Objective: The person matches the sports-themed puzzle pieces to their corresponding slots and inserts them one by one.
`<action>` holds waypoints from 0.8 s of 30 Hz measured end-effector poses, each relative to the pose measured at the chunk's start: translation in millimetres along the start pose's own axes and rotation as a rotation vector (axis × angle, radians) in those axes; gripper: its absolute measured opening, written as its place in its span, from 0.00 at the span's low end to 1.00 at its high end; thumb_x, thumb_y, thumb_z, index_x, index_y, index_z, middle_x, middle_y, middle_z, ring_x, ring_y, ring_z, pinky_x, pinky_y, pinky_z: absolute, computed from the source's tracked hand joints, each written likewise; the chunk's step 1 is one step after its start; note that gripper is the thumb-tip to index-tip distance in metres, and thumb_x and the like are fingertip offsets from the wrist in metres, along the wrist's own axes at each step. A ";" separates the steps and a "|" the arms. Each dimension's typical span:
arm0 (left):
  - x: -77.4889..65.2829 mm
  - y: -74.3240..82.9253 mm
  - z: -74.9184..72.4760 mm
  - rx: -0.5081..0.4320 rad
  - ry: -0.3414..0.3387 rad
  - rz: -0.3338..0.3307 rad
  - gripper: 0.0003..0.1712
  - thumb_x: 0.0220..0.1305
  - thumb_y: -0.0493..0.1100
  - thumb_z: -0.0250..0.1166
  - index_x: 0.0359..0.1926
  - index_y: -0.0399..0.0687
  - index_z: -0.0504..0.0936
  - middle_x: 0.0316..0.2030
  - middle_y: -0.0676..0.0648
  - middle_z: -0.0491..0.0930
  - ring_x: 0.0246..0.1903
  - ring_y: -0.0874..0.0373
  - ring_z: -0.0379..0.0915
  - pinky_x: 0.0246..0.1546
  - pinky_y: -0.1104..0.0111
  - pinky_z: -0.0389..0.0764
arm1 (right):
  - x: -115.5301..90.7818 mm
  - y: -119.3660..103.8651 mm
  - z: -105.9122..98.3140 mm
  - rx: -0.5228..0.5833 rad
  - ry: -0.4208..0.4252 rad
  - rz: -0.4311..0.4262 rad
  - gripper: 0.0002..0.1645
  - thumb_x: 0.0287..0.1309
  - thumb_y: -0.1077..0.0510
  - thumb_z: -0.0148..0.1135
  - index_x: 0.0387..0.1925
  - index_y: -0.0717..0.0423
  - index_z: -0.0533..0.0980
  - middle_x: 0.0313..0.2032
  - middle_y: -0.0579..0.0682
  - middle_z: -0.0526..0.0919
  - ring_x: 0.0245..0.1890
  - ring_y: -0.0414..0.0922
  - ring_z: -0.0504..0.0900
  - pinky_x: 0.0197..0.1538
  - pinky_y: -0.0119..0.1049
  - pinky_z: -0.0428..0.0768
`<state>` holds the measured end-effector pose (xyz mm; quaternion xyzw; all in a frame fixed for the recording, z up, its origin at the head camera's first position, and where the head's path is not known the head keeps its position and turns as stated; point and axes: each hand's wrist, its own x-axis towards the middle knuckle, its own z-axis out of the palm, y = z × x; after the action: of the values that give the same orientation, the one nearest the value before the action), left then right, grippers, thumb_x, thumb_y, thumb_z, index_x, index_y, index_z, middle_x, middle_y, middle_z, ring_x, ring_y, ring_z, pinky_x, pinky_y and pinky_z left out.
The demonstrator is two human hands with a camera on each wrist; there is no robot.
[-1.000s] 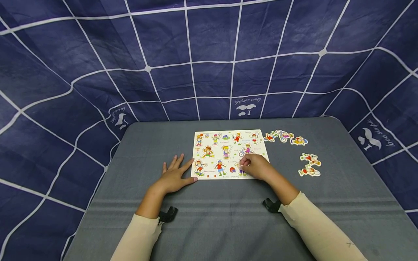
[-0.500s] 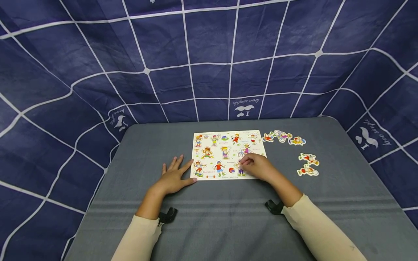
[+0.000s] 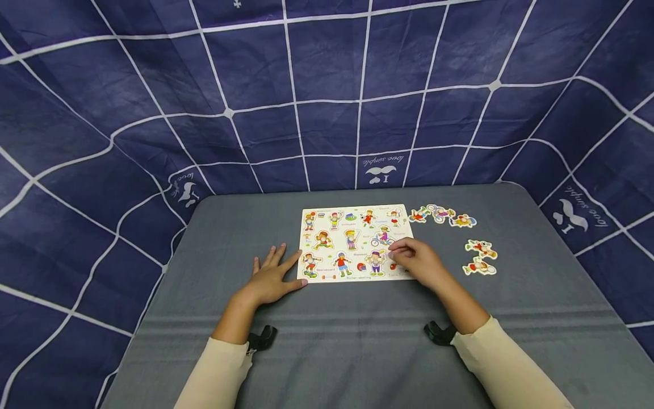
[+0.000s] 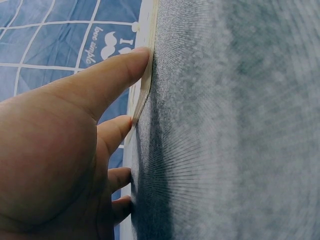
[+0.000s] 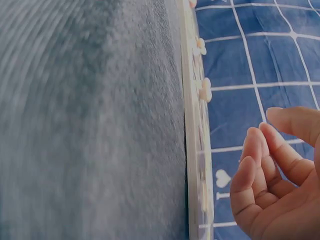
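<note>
A cream picture puzzle board [image 3: 339,241] lies flat, covered with figures of children doing sports. My left hand [image 3: 268,281] is spread on the table at its left side, thumb and index fingertips right at the board's edge, as the left wrist view also shows. Over the board's lower right part is my right hand [image 3: 418,262], its fingers loosely bent and holding nothing. Just left of it, the baseball player piece [image 3: 375,263] lies in the bottom row. In the right wrist view, thumb and fingertips are apart, and small pale knobs [image 5: 205,90] stand up from the board.
Three loose figure pieces, among them a cyclist [image 3: 440,213], lie in a row by the board's upper right corner. Two more pieces [image 3: 480,248] lie farther right. Grey cloth [image 3: 332,341] covers the table; blue gridded curtains [image 3: 327,128] enclose it at back and sides.
My right hand has let go of the baseball player piece and moved right, uncovering that piece. The left hand has stayed in place. The head view has shifted slightly.
</note>
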<state>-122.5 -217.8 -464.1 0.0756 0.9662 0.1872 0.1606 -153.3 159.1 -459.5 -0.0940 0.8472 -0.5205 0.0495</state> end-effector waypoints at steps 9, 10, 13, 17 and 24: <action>-1.4 0.3 -1.0 0.000 0.002 0.002 0.49 0.64 0.72 0.61 0.80 0.67 0.54 0.82 0.40 0.40 0.81 0.37 0.28 0.72 0.30 0.30 | -13.4 1.8 -23.2 0.077 0.041 -0.003 0.16 0.66 0.63 0.62 0.50 0.69 0.79 0.43 0.66 0.86 0.34 0.36 0.84 0.36 0.28 0.80; -1.3 0.0 -1.3 0.001 0.003 0.001 0.49 0.64 0.72 0.61 0.80 0.67 0.54 0.82 0.40 0.39 0.81 0.37 0.28 0.72 0.30 0.30 | -14.5 2.8 -25.6 0.071 0.046 0.004 0.16 0.66 0.62 0.62 0.51 0.69 0.79 0.44 0.65 0.86 0.35 0.35 0.84 0.37 0.28 0.80; -1.7 -0.9 -1.9 -0.005 0.006 0.001 0.49 0.64 0.72 0.61 0.80 0.66 0.54 0.82 0.40 0.40 0.81 0.37 0.28 0.72 0.30 0.30 | -17.5 5.7 -32.6 0.059 0.057 0.026 0.17 0.66 0.61 0.63 0.52 0.68 0.80 0.45 0.65 0.86 0.35 0.33 0.83 0.38 0.26 0.79; -2.4 -1.5 -1.6 -0.016 0.011 0.007 0.49 0.64 0.71 0.62 0.80 0.65 0.55 0.82 0.39 0.40 0.81 0.37 0.28 0.72 0.30 0.30 | -22.5 10.0 -42.6 0.036 0.083 0.046 0.18 0.66 0.60 0.64 0.52 0.68 0.80 0.44 0.63 0.86 0.35 0.34 0.83 0.38 0.25 0.78; -1.5 -0.5 -0.8 -0.014 0.010 0.009 0.49 0.63 0.73 0.61 0.80 0.67 0.55 0.82 0.40 0.40 0.81 0.38 0.28 0.72 0.30 0.30 | -34.4 17.6 -60.9 0.010 0.135 0.067 0.19 0.66 0.55 0.66 0.52 0.66 0.80 0.38 0.46 0.86 0.34 0.33 0.83 0.37 0.27 0.79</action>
<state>-121.4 -218.8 -463.2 0.0780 0.9652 0.1949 0.1556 -132.6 227.2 -448.0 -0.0301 0.8486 -0.5281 0.0098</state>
